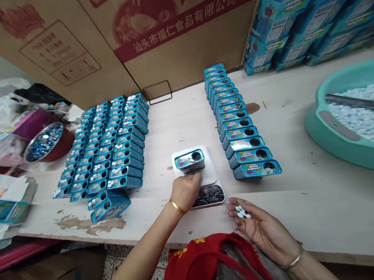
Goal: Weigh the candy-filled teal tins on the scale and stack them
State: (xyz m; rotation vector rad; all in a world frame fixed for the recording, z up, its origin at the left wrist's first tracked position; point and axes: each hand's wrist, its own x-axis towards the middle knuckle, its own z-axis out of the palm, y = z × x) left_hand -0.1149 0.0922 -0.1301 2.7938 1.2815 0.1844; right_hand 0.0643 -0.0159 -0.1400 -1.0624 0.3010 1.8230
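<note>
A blue tin (190, 161) stands upright on a white kitchen scale (211, 172), with several white candies on its top near a round hole. My left hand (186, 191) is closed at the near side of this tin, over the scale's front; its fingertips are partly hidden. Just right of the scale, my right hand (258, 226) is palm up with fingers curved, holding several small white candies (242, 212). Ahead of it runs a row of blue tins (236, 122) with round holes. The nearest tin in that row has candies in its opening.
Several rows of blue tins (111, 146) topped with candies stand at the left. Beyond them sits a red-brown bowl (67, 141) of shiny lids. A teal basin (342, 141) of candies is at the right. Cardboard (182, 66) and stacked blue boxes (294, 23) line the back.
</note>
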